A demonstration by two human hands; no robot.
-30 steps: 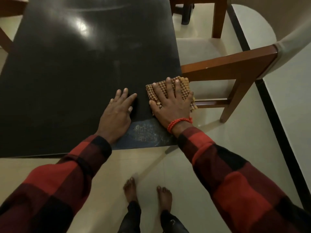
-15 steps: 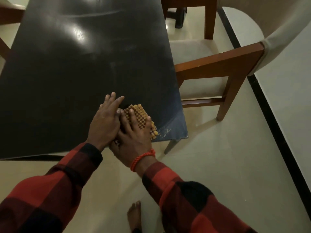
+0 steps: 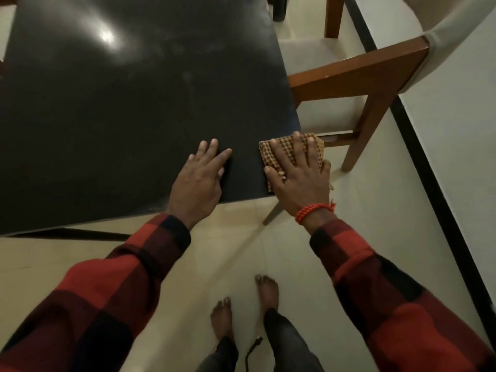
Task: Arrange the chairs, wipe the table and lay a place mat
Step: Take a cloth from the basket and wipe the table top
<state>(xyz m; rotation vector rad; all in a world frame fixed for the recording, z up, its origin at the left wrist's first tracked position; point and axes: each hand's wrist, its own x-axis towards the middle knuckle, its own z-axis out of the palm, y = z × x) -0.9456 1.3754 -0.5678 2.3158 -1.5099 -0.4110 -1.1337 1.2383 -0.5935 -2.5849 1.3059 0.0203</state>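
While your left hand (image 3: pixel 200 181) lies flat with straight fingers on the shiny black tabletop (image 3: pixel 120 103), your right hand (image 3: pixel 299 170) presses the brown checked cloth (image 3: pixel 271 154) flat on the near right corner, beside the wooden chair (image 3: pixel 357 73).

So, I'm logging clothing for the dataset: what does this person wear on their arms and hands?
Both arms wear long sleeves in a red and black check, with buttoned-looking cuffs at the wrists. The left hand is bare, with no ring or band visible. The right hand is bare too, but its wrist carries a red-orange corded bracelet with a small loose tail. No gloves.
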